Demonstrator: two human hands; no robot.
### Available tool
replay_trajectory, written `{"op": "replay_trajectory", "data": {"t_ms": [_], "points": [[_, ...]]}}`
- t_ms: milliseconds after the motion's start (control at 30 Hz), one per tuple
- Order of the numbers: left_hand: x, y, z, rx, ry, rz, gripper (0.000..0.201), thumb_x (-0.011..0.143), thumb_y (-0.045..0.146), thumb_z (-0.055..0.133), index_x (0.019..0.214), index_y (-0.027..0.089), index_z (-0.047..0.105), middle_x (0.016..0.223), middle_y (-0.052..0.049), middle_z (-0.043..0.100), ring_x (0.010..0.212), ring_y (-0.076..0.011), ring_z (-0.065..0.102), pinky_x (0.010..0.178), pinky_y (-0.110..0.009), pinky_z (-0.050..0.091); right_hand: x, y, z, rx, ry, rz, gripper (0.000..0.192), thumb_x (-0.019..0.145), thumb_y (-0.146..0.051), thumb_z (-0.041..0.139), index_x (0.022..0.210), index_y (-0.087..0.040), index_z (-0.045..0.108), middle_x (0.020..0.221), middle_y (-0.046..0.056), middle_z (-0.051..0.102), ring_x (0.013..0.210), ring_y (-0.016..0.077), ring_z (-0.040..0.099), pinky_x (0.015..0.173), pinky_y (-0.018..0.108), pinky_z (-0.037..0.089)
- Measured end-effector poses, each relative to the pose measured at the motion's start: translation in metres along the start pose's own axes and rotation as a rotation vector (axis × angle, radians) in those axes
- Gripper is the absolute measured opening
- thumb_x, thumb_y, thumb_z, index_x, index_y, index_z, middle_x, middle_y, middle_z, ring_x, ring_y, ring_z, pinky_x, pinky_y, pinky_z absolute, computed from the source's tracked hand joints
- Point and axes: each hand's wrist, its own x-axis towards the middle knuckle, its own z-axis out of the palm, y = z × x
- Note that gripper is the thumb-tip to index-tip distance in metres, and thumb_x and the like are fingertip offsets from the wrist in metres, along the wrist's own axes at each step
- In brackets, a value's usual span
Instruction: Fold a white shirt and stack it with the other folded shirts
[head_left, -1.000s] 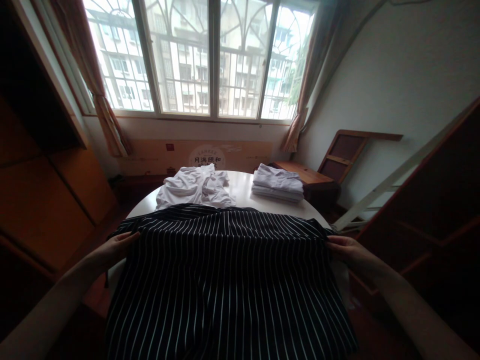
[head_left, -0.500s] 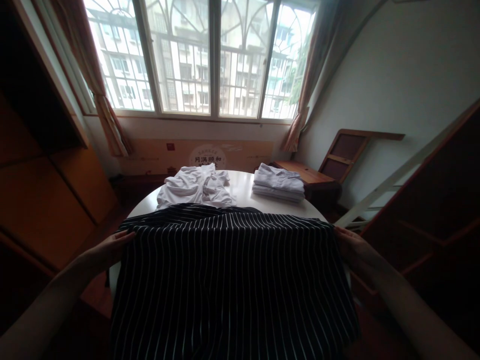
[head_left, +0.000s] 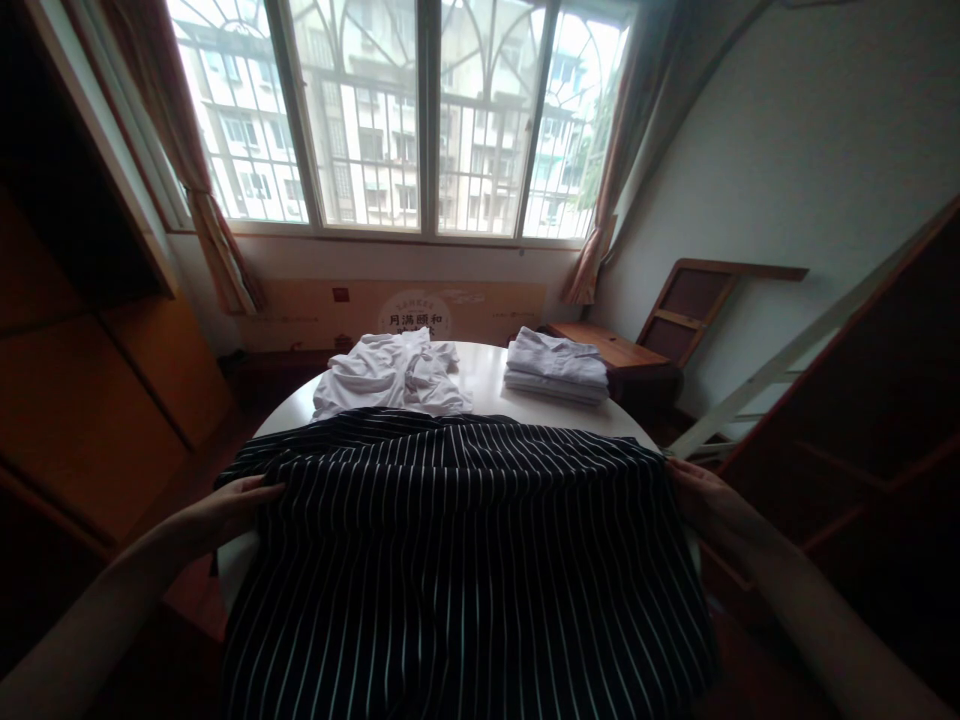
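Observation:
A black garment with thin white stripes [head_left: 465,560] is spread over the near side of a round white table [head_left: 484,372] and hangs down its front edge. What kind of garment it is I cannot make out. My left hand [head_left: 244,500] grips its left edge, fingers closed on the cloth. At the right edge, my right hand [head_left: 697,490] pinches the fabric, and part of its fingers is hidden by the cloth. A fold runs across the garment between both hands.
Behind the striped cloth lies a crumpled white garment [head_left: 394,375]. To its right sits a stack of folded white clothes [head_left: 556,365]. A brown wooden table [head_left: 611,345] stands beyond on the right, with a white ladder-like frame [head_left: 765,370] nearer. Windows and a long printed box are behind.
My left hand has moved slightly down and towards me with the cloth's edge. The striped fabric's fold has sunk a little and loosened. My right hand has barely moved.

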Motion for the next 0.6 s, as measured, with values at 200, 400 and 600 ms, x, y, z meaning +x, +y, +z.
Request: {"op": "replay_trajectory", "data": {"t_ms": [200, 400, 600], "points": [[0.002, -0.006, 0.003, -0.045, -0.062, -0.079, 0.021, 0.054, 0.025, 0.075, 0.067, 0.013, 0.065, 0.062, -0.002, 0.065, 0.059, -0.0146, 0.061, 0.058, -0.022, 0.048, 0.003, 0.009, -0.005, 0.022, -0.026, 0.056, 0.012, 0.067, -0.024, 0.063, 0.078, -0.023, 0.064, 0.082, 0.004, 0.069, 0.074, 0.0196, 0.064, 0.068, 0.025, 0.05], [0.004, -0.003, 0.011, 0.024, 0.01, -0.078, 0.032, 0.044, 0.026, 0.08, 0.067, 0.011, 0.064, 0.063, -0.003, 0.066, 0.06, -0.0161, 0.061, 0.059, -0.023, 0.048, 0.011, 0.023, -0.017, 0.032, -0.02, 0.067, 0.011, 0.066, -0.026, 0.066, 0.076, -0.023, 0.066, 0.079, 0.004, 0.07, 0.072, 0.0207, 0.065, 0.065, 0.026, 0.051], [0.011, -0.009, -0.001, -0.055, 0.025, -0.032, 0.026, 0.051, 0.027, 0.076, 0.066, 0.013, 0.06, 0.06, 0.001, 0.063, 0.052, -0.012, 0.058, 0.051, -0.021, 0.046, 0.008, 0.024, -0.019, 0.063, 0.069, 0.026, 0.014, 0.06, -0.025, 0.071, 0.073, -0.024, 0.066, 0.07, 0.002, 0.069, 0.061, 0.0181, 0.063, 0.056, 0.024, 0.052]]}}
